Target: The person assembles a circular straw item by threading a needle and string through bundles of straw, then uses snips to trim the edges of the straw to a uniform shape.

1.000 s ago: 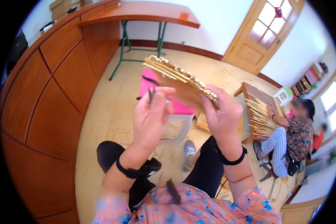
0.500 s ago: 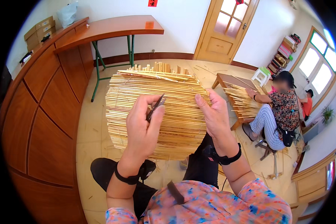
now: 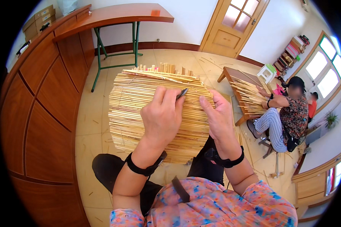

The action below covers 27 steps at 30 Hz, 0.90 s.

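A roundish mat of yellow stalks (image 3: 132, 100), laid side by side, stands tilted above my knees, with short stalk ends sticking up at its far edge. My right hand (image 3: 219, 115) clasps its right edge, thumb on the near face and fingers behind. Over the mat's middle, my left hand (image 3: 162, 115) is closed around a small dark tool with a pointed end (image 3: 182, 93). Most of that tool is hidden in the fist. A few longer stalks (image 3: 159, 75) lie across the mat's upper part.
A co-worker (image 3: 288, 109) sits at the right beside a low brown table (image 3: 234, 85) with loose stalks (image 3: 252, 99). Wooden panelling (image 3: 38, 113) runs along the left, and a brown table with green legs (image 3: 121, 19) stands behind. Stalk scraps litter the tiled floor (image 3: 91, 140).
My left hand has moved right across the mat and turned, so its back now hides more of the tool. My right hand keeps its hold. The co-worker's arms have shifted.
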Each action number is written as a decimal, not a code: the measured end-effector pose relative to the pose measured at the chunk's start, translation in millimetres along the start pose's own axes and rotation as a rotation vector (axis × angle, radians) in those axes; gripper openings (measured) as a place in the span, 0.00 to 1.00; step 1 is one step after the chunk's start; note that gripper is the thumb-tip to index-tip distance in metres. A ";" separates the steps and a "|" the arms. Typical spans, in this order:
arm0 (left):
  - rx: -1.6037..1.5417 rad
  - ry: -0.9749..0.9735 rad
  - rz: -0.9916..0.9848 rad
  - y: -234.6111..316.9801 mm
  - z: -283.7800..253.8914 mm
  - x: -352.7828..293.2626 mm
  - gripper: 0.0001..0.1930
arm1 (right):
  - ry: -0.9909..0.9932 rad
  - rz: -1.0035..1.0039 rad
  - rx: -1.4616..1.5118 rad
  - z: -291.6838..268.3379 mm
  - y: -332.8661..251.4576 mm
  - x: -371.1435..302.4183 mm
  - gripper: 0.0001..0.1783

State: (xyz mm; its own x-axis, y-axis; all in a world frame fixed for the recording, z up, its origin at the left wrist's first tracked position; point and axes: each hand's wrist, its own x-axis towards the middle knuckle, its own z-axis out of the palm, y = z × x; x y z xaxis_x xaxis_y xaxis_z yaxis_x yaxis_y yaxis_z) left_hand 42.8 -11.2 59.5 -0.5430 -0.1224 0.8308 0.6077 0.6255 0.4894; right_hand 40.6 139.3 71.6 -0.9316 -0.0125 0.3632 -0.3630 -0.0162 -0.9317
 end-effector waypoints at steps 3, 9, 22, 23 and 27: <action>-0.002 -0.003 0.015 -1.5 -2.1 1.7 0.06 | -0.004 0.036 -0.008 2.2 -0.3 -1.1 0.16; -0.025 -0.029 0.038 -2.0 -7.0 2.1 0.06 | -0.036 0.133 0.116 1.7 -7.1 -1.7 0.16; -0.118 -0.031 0.284 -14.0 -6.8 1.1 0.07 | -0.249 -0.084 -0.375 -9.7 -28.4 0.0 0.15; -0.080 -0.036 0.303 -13.6 -6.8 2.0 0.08 | -0.232 -0.100 -0.403 -10.6 -26.9 0.6 0.14; -0.063 -0.025 0.261 -8.8 -8.5 2.1 0.08 | -0.194 -0.078 -0.396 -11.9 -21.2 2.9 0.13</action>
State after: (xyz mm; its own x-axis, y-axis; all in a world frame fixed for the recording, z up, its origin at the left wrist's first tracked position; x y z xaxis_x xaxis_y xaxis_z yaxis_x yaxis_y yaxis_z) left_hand 41.2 -23.5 59.2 -0.3773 0.0561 0.9244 0.7635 0.5838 0.2762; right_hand 45.4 151.4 92.2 -0.8944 -0.2147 0.3924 -0.4459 0.3587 -0.8200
